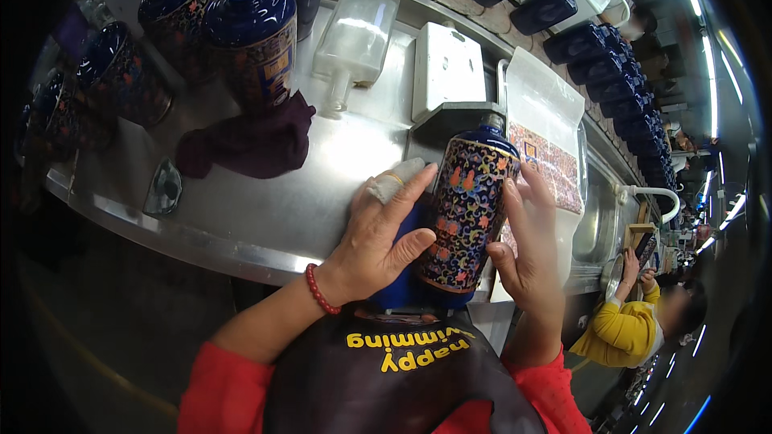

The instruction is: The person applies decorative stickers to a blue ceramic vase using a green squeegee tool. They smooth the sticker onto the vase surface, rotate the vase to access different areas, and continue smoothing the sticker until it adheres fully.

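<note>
A dark blue glass bottle [470,213] with a colourful floral pattern leans in front of me, its neck pointing away and its base near my apron. My left hand [374,229] is at its left side, fingers stretched and thumb apart, the tips at the bottle's edge. Pale wrapping [394,178] covers part of one finger. Against the right side lies my right hand [531,241], open, with fingers extended and thumb near the patterned surface. What supports the bottle underneath is mostly hidden. Beyond its right side, a patterned decal sheet [551,165] lies under translucent paper [543,92].
Several patterned blue bottles [253,40] stand at the left of the metal table [265,233], near a dark purple cloth [249,141]. A clear bottle [354,36] lies beside a white box [448,68]. Plain blue bottles [607,68] line the far side. A person in yellow [623,325] works at right.
</note>
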Tool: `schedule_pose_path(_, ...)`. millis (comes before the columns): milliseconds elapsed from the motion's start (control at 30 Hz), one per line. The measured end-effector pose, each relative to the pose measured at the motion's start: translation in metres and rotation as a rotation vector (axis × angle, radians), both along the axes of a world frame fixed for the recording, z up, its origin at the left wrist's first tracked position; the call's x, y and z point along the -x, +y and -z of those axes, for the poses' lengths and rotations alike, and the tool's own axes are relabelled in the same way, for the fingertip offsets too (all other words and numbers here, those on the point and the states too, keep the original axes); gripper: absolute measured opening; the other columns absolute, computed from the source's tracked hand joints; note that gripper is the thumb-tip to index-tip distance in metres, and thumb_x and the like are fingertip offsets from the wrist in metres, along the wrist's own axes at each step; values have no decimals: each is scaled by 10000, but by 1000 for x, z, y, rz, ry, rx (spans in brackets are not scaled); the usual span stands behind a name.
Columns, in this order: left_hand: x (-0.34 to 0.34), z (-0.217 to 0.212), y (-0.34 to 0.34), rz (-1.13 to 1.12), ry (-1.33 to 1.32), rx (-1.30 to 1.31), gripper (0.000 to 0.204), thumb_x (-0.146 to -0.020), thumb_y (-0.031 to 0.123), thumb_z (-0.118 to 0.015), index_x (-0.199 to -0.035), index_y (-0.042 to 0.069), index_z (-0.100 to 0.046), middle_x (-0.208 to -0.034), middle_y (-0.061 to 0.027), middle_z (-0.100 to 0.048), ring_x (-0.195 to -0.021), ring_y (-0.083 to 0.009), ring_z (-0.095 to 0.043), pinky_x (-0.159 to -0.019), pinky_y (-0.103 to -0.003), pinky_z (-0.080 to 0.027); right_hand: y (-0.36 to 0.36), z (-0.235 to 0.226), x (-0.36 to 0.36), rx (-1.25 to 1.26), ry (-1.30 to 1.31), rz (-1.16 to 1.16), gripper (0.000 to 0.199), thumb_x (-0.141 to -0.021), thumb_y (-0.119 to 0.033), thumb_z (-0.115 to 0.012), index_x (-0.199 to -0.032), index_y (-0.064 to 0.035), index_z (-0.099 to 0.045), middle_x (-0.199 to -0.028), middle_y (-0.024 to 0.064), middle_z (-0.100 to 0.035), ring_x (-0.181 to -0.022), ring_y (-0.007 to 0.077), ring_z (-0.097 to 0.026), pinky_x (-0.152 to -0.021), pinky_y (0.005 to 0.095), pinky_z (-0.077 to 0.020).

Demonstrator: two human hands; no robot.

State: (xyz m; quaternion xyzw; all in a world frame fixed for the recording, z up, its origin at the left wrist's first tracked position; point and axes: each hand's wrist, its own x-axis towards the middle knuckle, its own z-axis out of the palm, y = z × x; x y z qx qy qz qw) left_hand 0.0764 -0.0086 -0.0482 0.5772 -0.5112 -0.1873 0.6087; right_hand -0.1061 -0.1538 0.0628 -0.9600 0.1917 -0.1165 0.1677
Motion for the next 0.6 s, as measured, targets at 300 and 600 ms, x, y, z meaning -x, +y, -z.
schedule_pose_path(300,5,12,9,137,-121,-93,953,-953,681,-560,-1637,92,-251,-1546,-208,-436,-1419,-428,-369,-1188,-598,-180,1,7,4,-38,19,-4,714,-924,-323,-750,-1533,-52,-491,-1613,246,-294,-1230,359,-524,-1063,470,-464)
schedule_pose_path(600,4,10,10,190,-187,-196,1054,-914,700,-604,-1638,42,-211,-1592,-246,-374,-1485,-416,-309,-1224,-537,-146,-5,14,8,-53,24,5,754,-917,-370,-754,-1549,-71,-473,-1622,241,-279,-1231,359,-523,-1062,466,-468)
